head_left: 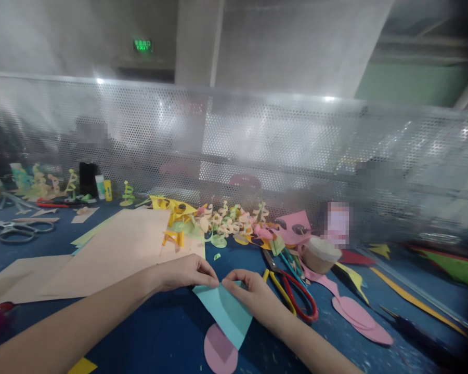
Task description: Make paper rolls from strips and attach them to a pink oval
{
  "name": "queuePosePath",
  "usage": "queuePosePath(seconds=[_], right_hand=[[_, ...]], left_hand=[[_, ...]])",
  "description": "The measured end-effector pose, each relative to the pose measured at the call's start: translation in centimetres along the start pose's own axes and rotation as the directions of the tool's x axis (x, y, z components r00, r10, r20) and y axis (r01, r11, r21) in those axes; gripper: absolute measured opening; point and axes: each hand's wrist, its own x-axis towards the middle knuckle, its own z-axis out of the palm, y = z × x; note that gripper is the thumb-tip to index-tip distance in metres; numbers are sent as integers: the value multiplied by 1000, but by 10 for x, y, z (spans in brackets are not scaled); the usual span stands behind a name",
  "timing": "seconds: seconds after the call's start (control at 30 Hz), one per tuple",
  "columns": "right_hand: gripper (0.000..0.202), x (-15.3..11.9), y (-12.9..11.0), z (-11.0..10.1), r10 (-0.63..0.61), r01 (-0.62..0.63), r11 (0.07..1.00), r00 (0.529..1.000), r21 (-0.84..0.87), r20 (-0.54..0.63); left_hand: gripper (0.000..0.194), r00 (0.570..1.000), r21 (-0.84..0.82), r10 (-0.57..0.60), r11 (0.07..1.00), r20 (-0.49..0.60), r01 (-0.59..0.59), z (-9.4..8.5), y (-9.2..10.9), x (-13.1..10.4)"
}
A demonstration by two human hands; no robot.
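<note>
Overhead and behind, a plain grey wall (pixel 296 47) fills the back of the room. Before it, a perforated metal panel (pixel 281 140) runs the full width of the view, standing at the far edge of the table (pixel 148 332), whose dark blue top shows pale specks on the right. Large peach sheets (pixel 128 249) overlap across its left half. Near the front, light-blue paper (pixel 228 311) is held up between two hands: the left hand (pixel 183 271) and the right hand (pixel 255 296) each have thumb and finger closed on its upper edge, their tips nearly meeting. Red-handled scissors (pixel 273 266) lie just beyond the right hand, with a lidded tub (pixel 320 255) farther right and grey scissors (pixel 15 231) far to the left. Below the paper's lower corner, partly covered by it, is a pink disc (pixel 220 353); whether they touch, I cannot tell. Curled paper pieces (pixel 226 221) cluster along the back, and a green exit sign (pixel 142 45) glows small in the distance. Smallest, a green scrap (pixel 217 256) lies beyond the fingertips.
</note>
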Motion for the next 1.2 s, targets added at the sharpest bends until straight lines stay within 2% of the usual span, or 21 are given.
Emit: queuePosePath(seconds=[0.33, 0.67, 0.87, 1.2], right_hand=[[24, -2, -5, -3, -97, 98, 993, 995, -65, 22], [27, -2, -4, -1, -102, 103, 994, 994, -29, 30], [42, 1, 0, -1, 2, -2, 1000, 1000, 19, 27], [37, 3, 4, -4, 16, -19, 999, 996, 41, 83]], left_hand=[[14, 1000, -30, -9, 1000, 9, 9, 1, 5, -1], [14, 1000, -38, -12, 999, 6, 13, 0, 5, -1], [12, 1000, -46, 9, 999, -23, -11, 1, 2, 0], [14, 1000, -47, 9, 999, -9, -10, 1, -1, 2]])
